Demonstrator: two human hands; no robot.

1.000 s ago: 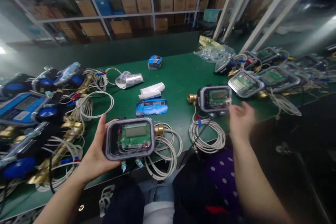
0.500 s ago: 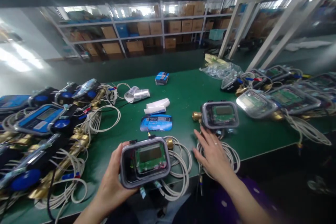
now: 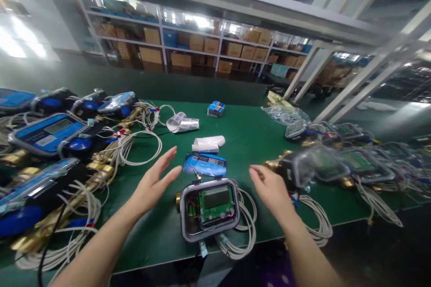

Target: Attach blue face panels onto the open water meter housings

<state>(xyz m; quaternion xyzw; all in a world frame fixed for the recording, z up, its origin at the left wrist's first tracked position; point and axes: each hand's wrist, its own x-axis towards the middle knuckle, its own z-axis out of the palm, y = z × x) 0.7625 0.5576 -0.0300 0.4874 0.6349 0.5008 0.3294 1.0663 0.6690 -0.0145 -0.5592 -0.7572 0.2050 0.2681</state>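
Observation:
A meter with a clear lid and green circuit board (image 3: 209, 208) rests at the table's front edge, its grey cable coiled at its right. My left hand (image 3: 155, 181) hovers at its upper left, fingers apart, holding nothing. My right hand (image 3: 271, 188) is beside a second clear-lidded meter (image 3: 299, 168), which is tilted and blurred; its fingers are drawn together, and whether they touch that meter is unclear. Behind the front meter lie blue printed labels (image 3: 205, 164) and a rolled white sheet (image 3: 208, 143).
Blue-faced meters (image 3: 54, 132) with brass fittings and cables crowd the left. More clear-lidded meters (image 3: 367, 163) stand at the right. Farther back are a banded blue stack (image 3: 216, 109), a curled clear film (image 3: 182, 123) and a plastic bag (image 3: 286, 114).
My left hand has let go of the front meter and risen off it. The second meter has turned and tilted to the right beside my right hand. The camera view has shifted.

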